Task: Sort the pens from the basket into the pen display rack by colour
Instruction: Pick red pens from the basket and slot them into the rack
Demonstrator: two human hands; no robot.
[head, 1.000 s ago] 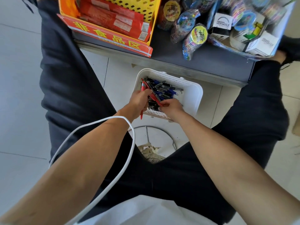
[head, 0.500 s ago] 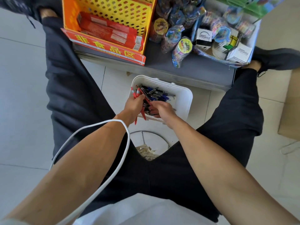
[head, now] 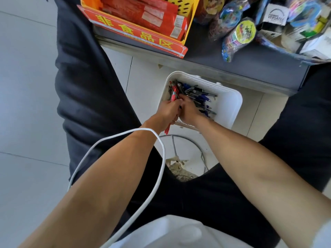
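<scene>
Left grip (head: pixel 168 111): clenched round red pens (head: pixel 173 94), probably to gather one colour together.
Right grip (head: pixel 189 110): digging in the basket (head: pixel 232 108); hold unclear.

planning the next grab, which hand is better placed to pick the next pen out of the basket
Right, probably. The left hand grips a bunch of red pens, so it is full. The right hand reaches into the basket and lies on the pile of pens.
</scene>
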